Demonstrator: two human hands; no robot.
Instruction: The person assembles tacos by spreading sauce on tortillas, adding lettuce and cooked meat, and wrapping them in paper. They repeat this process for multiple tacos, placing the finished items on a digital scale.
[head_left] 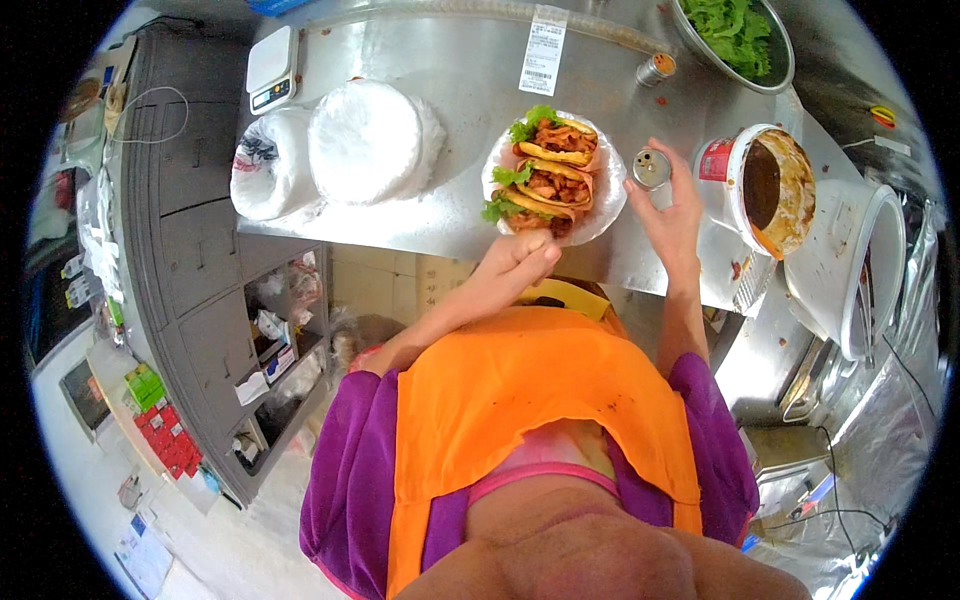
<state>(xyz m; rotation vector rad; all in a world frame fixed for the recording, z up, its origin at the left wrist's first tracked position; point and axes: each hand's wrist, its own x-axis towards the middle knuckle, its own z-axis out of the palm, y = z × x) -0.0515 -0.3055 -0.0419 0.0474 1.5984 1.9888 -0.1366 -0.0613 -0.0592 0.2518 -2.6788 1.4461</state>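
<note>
A round white bowl or plate (606,215) holds three folded flatbreads (562,186) filled with browned meat and green lettuce. My left hand (522,262) is closed at the bowl's near edge, its fingers curled in against the rim. To the right of the bowl, my right hand (675,215) grips a small metal shaker (651,169). The shaker's top, with a few dark holes, faces up, and it is held apart from the bread.
A second shaker (656,69) and a paper receipt (543,50) lie behind the bowl. Lettuce fills a steel bowl (786,70) at far right, near a sauce bucket (725,170). Left stand plastic-covered round stacks (365,130) and a scale (272,68). The steel counter (450,205) ends before me.
</note>
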